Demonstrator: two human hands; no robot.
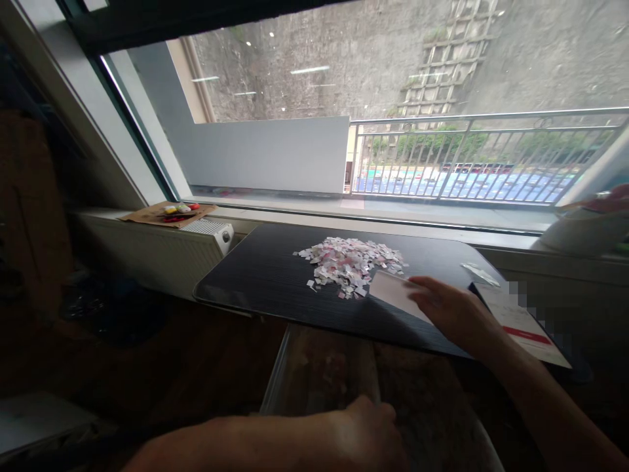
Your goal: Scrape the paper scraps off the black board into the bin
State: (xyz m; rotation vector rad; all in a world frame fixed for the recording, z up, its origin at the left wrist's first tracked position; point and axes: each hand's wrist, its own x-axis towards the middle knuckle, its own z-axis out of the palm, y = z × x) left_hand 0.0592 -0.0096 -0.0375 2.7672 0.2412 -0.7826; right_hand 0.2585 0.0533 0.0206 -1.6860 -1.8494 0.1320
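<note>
My right hand [442,303] is closed on a pale card [396,294], gripping it by its right side. The card's left end reaches the near right edge of a heap of small paper pieces [346,262]. This heap, whitish with some pink, sits on a dark table [255,269]. Low in the view, below the table's front edge, my left hand [376,429] is curled closed. What it grips, if anything, is hidden in shadow. Just beyond it is a see-through container or bag [324,367], too dark to make out well.
A booklet or box with a red band [528,335] lies at the table's right end, near a small whitish packet [480,273]. Left of the table, a radiator [162,259] bears a brown sheet [147,214] with small coloured items. A window with an outside railing [466,160] rises behind.
</note>
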